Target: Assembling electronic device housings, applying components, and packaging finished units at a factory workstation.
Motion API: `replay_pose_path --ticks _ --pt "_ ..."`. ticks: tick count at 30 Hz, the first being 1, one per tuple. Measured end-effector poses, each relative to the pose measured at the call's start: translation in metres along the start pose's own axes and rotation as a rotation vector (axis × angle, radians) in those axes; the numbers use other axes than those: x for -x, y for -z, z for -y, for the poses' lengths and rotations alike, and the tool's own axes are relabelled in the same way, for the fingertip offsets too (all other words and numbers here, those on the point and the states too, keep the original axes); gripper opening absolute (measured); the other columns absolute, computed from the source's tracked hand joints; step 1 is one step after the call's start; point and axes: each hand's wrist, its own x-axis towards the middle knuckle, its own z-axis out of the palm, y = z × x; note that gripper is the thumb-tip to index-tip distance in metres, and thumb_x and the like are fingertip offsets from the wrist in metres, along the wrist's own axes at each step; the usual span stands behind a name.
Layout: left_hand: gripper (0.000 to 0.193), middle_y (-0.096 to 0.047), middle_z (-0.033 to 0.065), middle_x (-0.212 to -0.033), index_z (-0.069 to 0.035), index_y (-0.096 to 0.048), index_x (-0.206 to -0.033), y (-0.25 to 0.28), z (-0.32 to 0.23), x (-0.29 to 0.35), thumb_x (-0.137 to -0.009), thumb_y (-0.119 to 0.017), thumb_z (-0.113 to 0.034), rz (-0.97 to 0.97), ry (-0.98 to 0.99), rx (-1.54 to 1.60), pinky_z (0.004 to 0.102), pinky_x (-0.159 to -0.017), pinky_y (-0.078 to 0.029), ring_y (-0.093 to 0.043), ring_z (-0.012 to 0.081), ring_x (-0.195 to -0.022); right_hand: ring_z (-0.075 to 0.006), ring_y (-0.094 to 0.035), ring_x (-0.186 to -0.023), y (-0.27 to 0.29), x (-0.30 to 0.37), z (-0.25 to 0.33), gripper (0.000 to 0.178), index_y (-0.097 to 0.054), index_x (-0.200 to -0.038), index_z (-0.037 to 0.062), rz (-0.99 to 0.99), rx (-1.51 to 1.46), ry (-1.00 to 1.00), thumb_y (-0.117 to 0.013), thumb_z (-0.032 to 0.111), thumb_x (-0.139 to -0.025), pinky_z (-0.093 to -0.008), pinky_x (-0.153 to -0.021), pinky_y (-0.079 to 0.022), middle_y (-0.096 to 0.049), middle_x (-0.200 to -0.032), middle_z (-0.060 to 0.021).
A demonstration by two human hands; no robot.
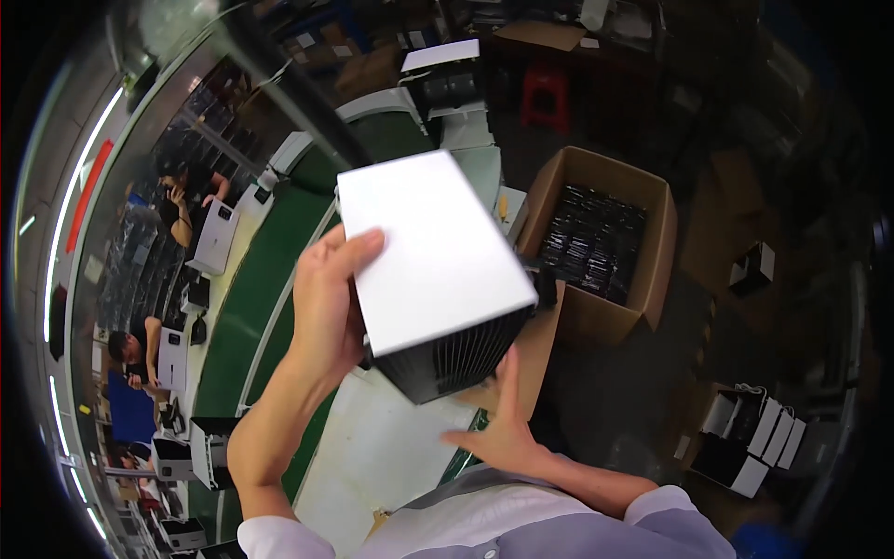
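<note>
In front of me is a box-shaped device [438, 247] with a smooth white top and a black grille side, held up above the white work surface [354, 447]. My left hand [326, 298] is closed on its left side, with the thumb on the white face and the other fingers mostly hidden behind it. At its lower right, my right hand [503, 433] has the thumb and forefinger spread apart. The forefinger tip is by the grille's lower edge; whether it touches I cannot tell.
A green conveyor belt [247, 317] curves along my left, with people and white devices [214, 238] beyond it. To the right stands an open cardboard box [659, 247] of black-wrapped items. Several white-and-black units [750, 443] sit lower right. A red stool [545, 98] stands farther back.
</note>
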Motion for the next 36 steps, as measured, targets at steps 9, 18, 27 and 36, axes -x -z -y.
replay_pose_path --ticks 9,18,27,36 --pt "0.019 -0.068 0.0103 -0.099 0.002 -0.061 -0.108 -0.116 0.01 -0.19 -0.094 -0.062 -0.01 0.003 -0.012 0.307 0.0345 -0.083 -0.052 -0.065 0.0205 -0.089 -0.0489 -0.013 -0.148 0.113 -0.192 -0.029 0.131 0.003 -0.155 -0.0031 -0.539 0.602 0.04 -0.09 0.021 -0.066 -0.0531 -0.119 -0.021 0.0 -0.16 -0.0342" --pt "0.013 -0.063 0.0086 -0.096 0.0 -0.059 -0.108 -0.144 0.051 -0.304 -0.098 -0.059 -0.007 -0.032 0.017 0.33 0.034 -0.072 -0.059 -0.063 0.0199 -0.081 -0.0557 -0.059 -0.104 0.181 -0.344 -0.157 0.104 -0.01 -0.153 -0.0032 -0.602 0.587 -0.063 -0.074 0.002 -0.072 -0.0569 -0.09 -0.05 -0.027 -0.154 -0.0336" --pt "0.015 -0.061 0.0161 -0.102 0.006 -0.054 -0.109 -0.077 0.085 -0.402 -0.098 -0.057 -0.004 -0.217 0.045 0.348 0.028 -0.074 -0.062 -0.064 0.0273 -0.088 -0.0478 -0.039 -0.135 0.132 -0.434 -0.214 0.083 -0.024 -0.15 -0.004 -0.621 0.322 -0.075 -0.053 -0.015 -0.073 -0.0468 -0.11 -0.038 -0.033 -0.152 -0.0293" --pt "0.013 -0.061 0.0142 -0.101 0.003 -0.054 -0.106 -0.07 0.103 -0.446 -0.098 -0.06 -0.005 -0.246 0.022 0.322 0.0305 -0.079 -0.062 -0.064 0.0261 -0.09 -0.0441 -0.038 -0.137 0.113 -0.485 -0.26 0.076 -0.032 -0.145 -0.0052 -0.706 0.246 0.033 -0.051 -0.017 -0.073 -0.0427 -0.116 -0.031 -0.039 -0.146 -0.0273"
